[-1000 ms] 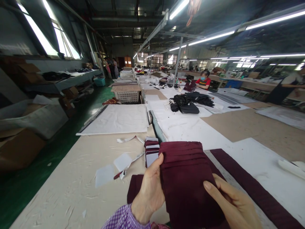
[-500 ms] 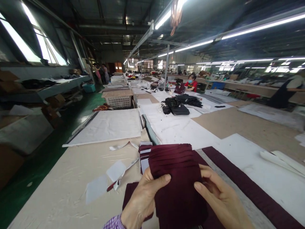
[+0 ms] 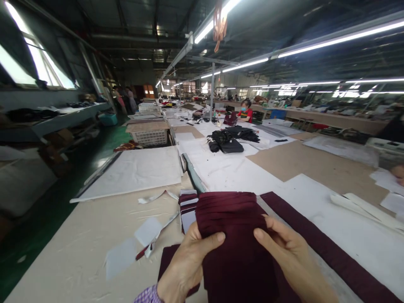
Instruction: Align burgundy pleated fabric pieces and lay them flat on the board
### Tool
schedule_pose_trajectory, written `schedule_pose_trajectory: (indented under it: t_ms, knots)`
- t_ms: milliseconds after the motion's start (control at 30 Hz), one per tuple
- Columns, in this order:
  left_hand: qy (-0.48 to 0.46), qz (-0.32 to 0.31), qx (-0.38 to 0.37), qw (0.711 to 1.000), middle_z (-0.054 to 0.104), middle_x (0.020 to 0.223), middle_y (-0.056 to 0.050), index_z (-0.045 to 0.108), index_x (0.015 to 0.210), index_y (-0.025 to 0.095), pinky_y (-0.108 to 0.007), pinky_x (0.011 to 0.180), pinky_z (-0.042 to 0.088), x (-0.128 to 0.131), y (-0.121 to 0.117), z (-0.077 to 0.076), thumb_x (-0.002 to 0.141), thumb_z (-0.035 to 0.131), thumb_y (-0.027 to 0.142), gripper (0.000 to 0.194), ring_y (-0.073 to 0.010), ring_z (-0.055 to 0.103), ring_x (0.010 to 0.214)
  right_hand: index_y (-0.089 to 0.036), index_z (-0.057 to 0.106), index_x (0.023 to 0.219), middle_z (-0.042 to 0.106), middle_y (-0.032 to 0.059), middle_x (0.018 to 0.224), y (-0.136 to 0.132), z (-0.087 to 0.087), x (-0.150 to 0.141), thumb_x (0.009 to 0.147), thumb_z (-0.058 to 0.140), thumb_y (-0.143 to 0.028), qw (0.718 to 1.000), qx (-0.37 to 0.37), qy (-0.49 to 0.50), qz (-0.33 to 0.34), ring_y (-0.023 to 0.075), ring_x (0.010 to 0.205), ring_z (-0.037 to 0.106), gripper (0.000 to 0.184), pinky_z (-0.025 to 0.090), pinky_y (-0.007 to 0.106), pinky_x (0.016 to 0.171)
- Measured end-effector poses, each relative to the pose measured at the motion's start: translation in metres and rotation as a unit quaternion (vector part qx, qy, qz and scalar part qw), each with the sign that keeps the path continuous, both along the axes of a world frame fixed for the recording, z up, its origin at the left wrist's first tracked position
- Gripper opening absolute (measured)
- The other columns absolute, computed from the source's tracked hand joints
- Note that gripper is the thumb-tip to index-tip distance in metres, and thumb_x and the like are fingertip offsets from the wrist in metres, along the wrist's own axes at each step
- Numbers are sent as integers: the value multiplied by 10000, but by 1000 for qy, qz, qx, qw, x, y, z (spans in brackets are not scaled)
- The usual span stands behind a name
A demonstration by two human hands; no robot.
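Observation:
A stack of maroon fabric pieces (image 3: 235,248) is held up between my two hands, its layered edges fanned at the top. My left hand (image 3: 192,256) grips the left side, thumb lying across the front and fingers hidden behind. On the right edge, my right hand (image 3: 285,248) pinches the cloth between thumb and fingers. Just beyond the stack lie maroon pieces with pale backing (image 3: 188,210). Another maroon piece (image 3: 167,261) rests on the table, partly behind my left wrist. A long maroon strip (image 3: 322,240) runs diagonally at the right.
Pale paper squares (image 3: 121,257) and scraps lie on the beige table (image 3: 75,248) at left. A white sheet (image 3: 135,172) and a plastic crate (image 3: 150,136) stand farther off. Black garments (image 3: 232,141) lie on the white-covered table. A masked person (image 3: 245,112) works beyond them.
The view has turned slightly right, so the surroundings shift left. Both hands keep their hold on the maroon stack; my right thumb sits slightly higher. A person's hand now shows at the far right edge.

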State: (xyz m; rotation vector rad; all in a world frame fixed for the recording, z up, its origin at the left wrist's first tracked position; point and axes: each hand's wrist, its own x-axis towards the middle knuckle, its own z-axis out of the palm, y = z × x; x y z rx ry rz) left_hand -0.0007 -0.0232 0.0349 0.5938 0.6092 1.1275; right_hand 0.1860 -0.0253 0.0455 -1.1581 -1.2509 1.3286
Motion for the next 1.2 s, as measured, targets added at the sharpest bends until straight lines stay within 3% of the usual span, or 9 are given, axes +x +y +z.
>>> schedule_pose_trajectory:
  t_ms: [167,367,467,600,767,933,1067,1200]
  knots:
    - [-28,-11,39,999,761,946,-72,719,977,161,-288,835,526,2,4,0,680,738,101,303,-194,704,856,-217,647,789,658,8,742,4,-2,2,749,716,-425,998,-47,-33,-37,145,667,593,223,498,213,599]
    - [-41,5,44,998,756,981,-62,709,1011,183,-307,870,515,2,3,-5,706,713,86,320,-198,695,900,-240,615,716,600,-38,639,8,-3,-3,753,712,-424,998,-32,-49,-35,107,547,550,211,459,180,493]
    - [-43,6,34,998,761,952,-63,718,999,181,-302,851,521,1,3,-7,706,715,94,306,-194,702,867,-261,630,851,648,-22,782,11,-3,-4,754,711,-420,995,23,-82,-58,133,695,621,203,512,194,607]
    - [-33,-26,38,998,764,936,-56,724,991,190,-298,847,519,-3,2,-9,714,713,103,290,-187,704,850,-309,580,1117,630,38,1133,19,-2,2,758,707,-426,993,56,-96,-42,193,980,629,399,528,282,838]
    - [-24,-25,30,999,765,925,-64,732,958,170,-295,833,520,-6,2,-8,708,717,108,258,-196,705,845,-327,627,1051,630,57,1127,22,-7,6,695,736,-498,997,32,-74,1,249,1072,591,410,528,303,826]
    - [-18,-21,25,999,766,923,-54,733,968,191,-308,826,527,-6,4,-5,675,745,109,305,-201,706,834,-332,586,1137,627,75,1101,21,-9,4,685,745,-495,999,10,-29,25,277,1095,576,507,527,337,817]
    - [6,-4,14,1000,767,920,-51,733,958,201,-309,799,538,-9,7,-3,654,766,125,315,-211,710,827,-320,578,1114,613,63,1119,26,-4,3,708,746,-450,996,-12,20,83,273,1080,585,459,518,360,823]
    - [59,-13,-13,998,771,896,-57,744,927,195,-290,764,557,-10,7,-5,613,808,187,321,-235,715,832,-299,571,1100,609,29,1065,28,5,4,687,764,-449,995,-4,54,81,213,963,613,480,490,321,796]
